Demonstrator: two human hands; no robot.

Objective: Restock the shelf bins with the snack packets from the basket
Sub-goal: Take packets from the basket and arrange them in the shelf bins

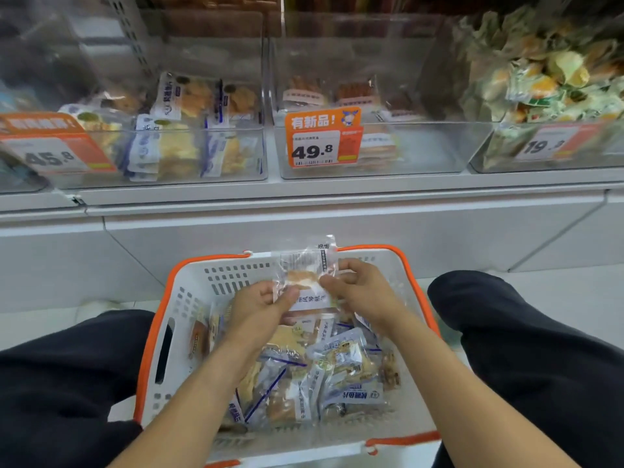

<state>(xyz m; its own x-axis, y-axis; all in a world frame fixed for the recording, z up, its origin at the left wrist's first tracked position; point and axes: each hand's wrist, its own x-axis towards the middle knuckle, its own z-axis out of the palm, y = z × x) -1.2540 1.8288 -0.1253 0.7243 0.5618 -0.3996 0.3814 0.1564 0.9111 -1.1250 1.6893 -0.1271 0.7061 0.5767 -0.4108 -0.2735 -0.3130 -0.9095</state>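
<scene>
Up top, the white shelf (337, 189) ran the full width, carrying a row of clear bins. The left bin (169, 153) held blue-and-white packets of pale biscuits standing in ranks, with an orange tag reading 45.8 clipped at its left. The middle bin (388, 150) was mostly bare plastic, a few brown packets lying at the back and a small stack behind its orange price tag (322, 138), marked 49.8. The right bin (540, 96) was heaped high with green and yellow wrapped sweets, tagged 19-something; the blur took the rest.

Down below, between two knees in black trousers (540, 349), sat the white basket (189, 292) with its orange rim and handles, on the pale floor. And it was well loaded: a jumble of snack packets (331, 376) lay across the bottom, blue-striped ones mixed with clear ones showing brown pastry.

Over the far end of that basket, both bare arms reached in. The left hand (260, 307) and the right hand (358, 287) were each pinched on one clear snack packet (305, 270), left at its lower edge, right at its side. The packet was lifted above the pile, upright, its top poking past the basket's far rim, a pale cake visible inside.
</scene>
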